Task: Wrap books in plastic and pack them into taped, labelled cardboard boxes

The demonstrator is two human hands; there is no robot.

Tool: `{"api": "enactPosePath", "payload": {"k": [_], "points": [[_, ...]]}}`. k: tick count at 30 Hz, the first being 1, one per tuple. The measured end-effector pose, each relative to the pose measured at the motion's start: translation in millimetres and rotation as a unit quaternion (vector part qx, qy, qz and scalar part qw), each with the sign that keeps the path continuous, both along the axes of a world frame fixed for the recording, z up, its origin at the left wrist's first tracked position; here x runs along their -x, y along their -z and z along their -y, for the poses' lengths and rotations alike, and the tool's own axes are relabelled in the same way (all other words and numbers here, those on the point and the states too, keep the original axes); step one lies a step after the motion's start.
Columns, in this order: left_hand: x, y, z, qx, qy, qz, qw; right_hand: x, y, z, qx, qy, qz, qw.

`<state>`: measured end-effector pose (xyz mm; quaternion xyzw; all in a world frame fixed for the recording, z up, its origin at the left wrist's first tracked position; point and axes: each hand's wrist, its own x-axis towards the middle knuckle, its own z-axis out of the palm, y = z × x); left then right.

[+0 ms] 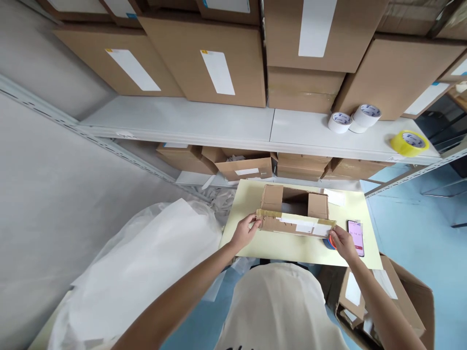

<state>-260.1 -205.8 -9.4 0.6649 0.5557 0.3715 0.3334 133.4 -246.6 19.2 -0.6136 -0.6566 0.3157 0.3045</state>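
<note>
A small cardboard box (273,197) stands on the pale yellow table with its top partly open, and its dark inside shows between the end flaps. The long front flap (268,222) of this box carries white labels and strips of tape. At the flap's left end, my left hand (245,232) pinches the corner between thumb and fingers. My right hand (343,242) grips the opposite corner the same way. Just below that right corner sits a blue and red round object (329,243), partly hidden by the flap and my fingers.
A phone (356,237) and a white paper (334,197) lie on the table (292,248). Behind, a shelf (219,116) bears large boxes, white tape rolls (340,122) and a yellow roll (408,143). White sheeting (146,272) fills the left; an open carton (412,291) stands at right.
</note>
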Motion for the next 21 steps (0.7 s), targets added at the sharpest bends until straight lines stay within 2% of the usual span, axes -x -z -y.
{"api": "enactPosePath", "payload": {"k": [3, 10, 16, 21], "points": [[-3.8, -0.3, -2.0, 0.010, -0.031, 0.027, 0.999, 3.0, -0.5, -1.2, 0.004, 0.047, -0.035, 0.998], [-10.9, -3.8, -6.1, 0.028, -0.064, 0.073, 0.995, 4.3, 13.2, -7.1, 0.033, 0.143, -0.136, 0.980], [-17.1, -0.3, -11.3, 0.059, -0.089, 0.112, 0.988, 12.0, 15.1, -17.7, 0.096, 0.205, -0.214, 0.950], [-24.0, 4.5, -10.3, 0.063, -0.123, 0.108, 0.985, 17.3, 22.3, -27.2, 0.085, 0.241, -0.201, 0.946]]}}
